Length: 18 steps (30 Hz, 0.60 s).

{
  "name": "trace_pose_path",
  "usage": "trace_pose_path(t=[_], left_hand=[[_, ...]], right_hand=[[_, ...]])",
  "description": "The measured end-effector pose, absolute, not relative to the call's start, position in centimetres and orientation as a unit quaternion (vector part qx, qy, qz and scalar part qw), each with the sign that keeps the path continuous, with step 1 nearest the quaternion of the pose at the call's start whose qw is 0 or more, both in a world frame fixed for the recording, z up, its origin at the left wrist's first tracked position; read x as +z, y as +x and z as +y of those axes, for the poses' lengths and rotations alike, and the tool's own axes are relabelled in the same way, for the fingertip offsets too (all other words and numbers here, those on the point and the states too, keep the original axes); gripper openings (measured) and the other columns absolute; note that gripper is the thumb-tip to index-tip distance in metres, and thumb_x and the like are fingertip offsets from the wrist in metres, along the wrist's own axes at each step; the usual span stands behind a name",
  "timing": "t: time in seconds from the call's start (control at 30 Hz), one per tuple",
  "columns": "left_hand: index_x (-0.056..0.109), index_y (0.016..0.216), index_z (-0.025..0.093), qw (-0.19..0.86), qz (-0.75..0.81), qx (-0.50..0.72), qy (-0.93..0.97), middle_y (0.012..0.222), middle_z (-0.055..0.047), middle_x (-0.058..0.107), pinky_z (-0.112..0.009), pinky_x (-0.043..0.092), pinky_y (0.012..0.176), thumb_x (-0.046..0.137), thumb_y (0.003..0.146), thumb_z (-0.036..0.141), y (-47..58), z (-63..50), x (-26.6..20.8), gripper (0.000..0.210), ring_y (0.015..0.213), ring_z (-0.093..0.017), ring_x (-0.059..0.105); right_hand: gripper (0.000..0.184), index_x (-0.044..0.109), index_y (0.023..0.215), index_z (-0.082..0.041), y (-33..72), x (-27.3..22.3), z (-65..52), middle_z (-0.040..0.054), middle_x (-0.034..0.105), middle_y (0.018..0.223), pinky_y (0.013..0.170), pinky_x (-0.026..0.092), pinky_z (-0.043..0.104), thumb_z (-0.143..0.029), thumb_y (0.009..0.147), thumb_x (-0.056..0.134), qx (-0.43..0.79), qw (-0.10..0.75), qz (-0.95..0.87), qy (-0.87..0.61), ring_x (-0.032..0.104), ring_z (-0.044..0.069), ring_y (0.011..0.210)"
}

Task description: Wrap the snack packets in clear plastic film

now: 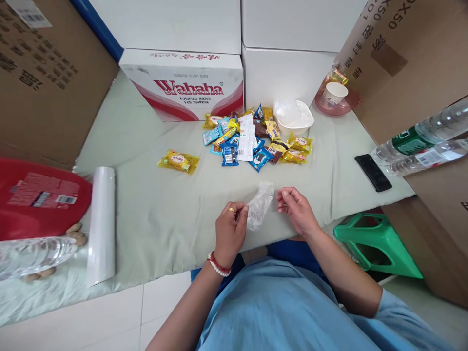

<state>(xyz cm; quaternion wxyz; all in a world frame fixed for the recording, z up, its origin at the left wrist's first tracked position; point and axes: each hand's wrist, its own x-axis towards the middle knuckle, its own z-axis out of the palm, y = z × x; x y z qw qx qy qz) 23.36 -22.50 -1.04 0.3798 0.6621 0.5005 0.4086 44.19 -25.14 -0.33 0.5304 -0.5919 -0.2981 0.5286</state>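
My left hand (231, 229) pinches a thin clear plastic bag (259, 207) by its left edge, just above the front of the cloth-covered table. My right hand (298, 209) is beside the bag's right end, with a narrow gap between them. Its fingers are curled in with the thumb against them, and whatever they may hold is too small to make out. Beyond the hands lies a pile of small wrapped snacks (229, 155) in blue, yellow and brown, with white packets (246, 139) on top. One yellow snack packet (178, 161) lies apart on the left.
Behind the pile stand a Wahaha carton (190, 92) and a white bowl (296, 127) with crumpled clear plastic. On the right are a paper cup (334, 92) on a pink plate, a phone (373, 172) and water bottles (420, 139). A plastic film roll (101, 226) lies left.
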Motion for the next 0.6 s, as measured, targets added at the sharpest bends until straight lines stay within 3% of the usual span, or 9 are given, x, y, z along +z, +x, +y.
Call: trace_pose_path(t=[0.1, 0.23, 0.3, 0.4, 0.6], left_hand=[[0.070, 0.090, 0.022, 0.452, 0.465, 0.426, 0.631, 0.088, -0.002, 0.065, -0.029, 0.047, 0.076, 0.062, 0.102, 0.041, 23.9, -22.9, -0.9, 0.023, 0.081, -0.017, 0.060], [0.070, 0.095, 0.023, 0.605, 0.435, 0.459, 0.484, 0.112, -0.005, 0.071, -0.029, 0.049, 0.089, 0.072, 0.096, 0.050, 24.4, -22.8, -0.9, 0.028, 0.100, -0.018, 0.063], [0.065, 0.092, 0.023, 0.672, 0.431, 0.483, 0.360, 0.110, -0.003, 0.072, -0.029, 0.052, 0.088, 0.081, 0.087, 0.053, 24.3, -22.4, -0.9, 0.035, 0.097, -0.017, 0.064], [0.058, 0.087, 0.023, 0.735, 0.421, 0.483, 0.223, 0.101, 0.001, 0.071, -0.033, 0.059, 0.082, 0.095, 0.071, 0.049, 23.7, -21.8, -0.8, 0.049, 0.091, -0.017, 0.067], [0.055, 0.088, 0.023, 0.755, 0.422, 0.475, 0.161, 0.106, -0.001, 0.075, -0.036, 0.064, 0.080, 0.100, 0.065, 0.047, 23.6, -22.1, -1.3, 0.055, 0.092, -0.019, 0.072]], right_hand=[[0.055, 0.065, 0.110, -0.026, 43.2, -1.3, -25.8, 0.0043, 0.068, 0.108, 0.066, 0.053, 0.029, -0.060, 0.073, 0.086, 0.510, 0.505, -0.320, -0.618, 0.060, 0.018, 0.085], [0.043, 0.064, 0.087, -0.023, 43.0, -1.9, -25.4, -0.0028, 0.061, 0.075, 0.056, 0.042, 0.026, -0.053, 0.069, 0.088, 0.536, 0.497, -0.298, -0.614, 0.049, 0.013, 0.063], [0.044, 0.062, 0.082, -0.022, 43.6, -1.7, -25.0, -0.0055, 0.055, 0.068, 0.051, 0.034, 0.024, -0.051, 0.065, 0.090, 0.570, 0.511, -0.256, -0.590, 0.041, 0.009, 0.056], [0.050, 0.064, 0.088, -0.022, 44.3, -1.3, -24.6, -0.0068, 0.054, 0.069, 0.049, 0.030, 0.022, -0.051, 0.060, 0.094, 0.606, 0.522, -0.210, -0.562, 0.038, 0.007, 0.054], [0.034, 0.066, 0.090, -0.023, 44.2, -0.9, -26.5, -0.0015, 0.060, 0.078, 0.059, 0.043, 0.027, -0.056, 0.087, 0.074, 0.421, 0.532, -0.366, -0.637, 0.049, 0.013, 0.063]])
